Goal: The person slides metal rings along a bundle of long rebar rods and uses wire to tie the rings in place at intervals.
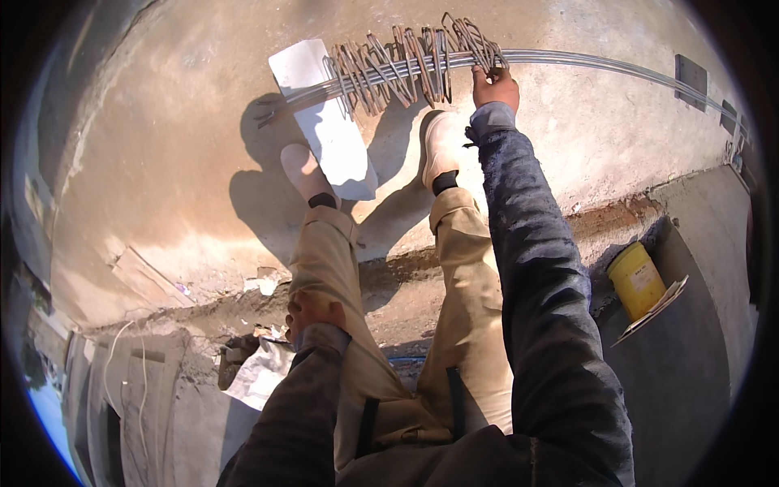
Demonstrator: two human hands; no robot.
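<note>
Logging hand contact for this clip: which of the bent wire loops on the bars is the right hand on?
The right hand grips the rightmost wire loop, at the row's end.

Dark blue sleeves (535, 268), tan trousers (466, 308), pale boots (442, 146).

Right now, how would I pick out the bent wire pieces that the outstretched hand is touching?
Find the long bundle of straight steel rods lying across the concrete floor at the top of the view. Threaded over it, beside the white sheet, sits a row of bent wire loops under the right hand. They alone stand slanted across the rods.
</note>
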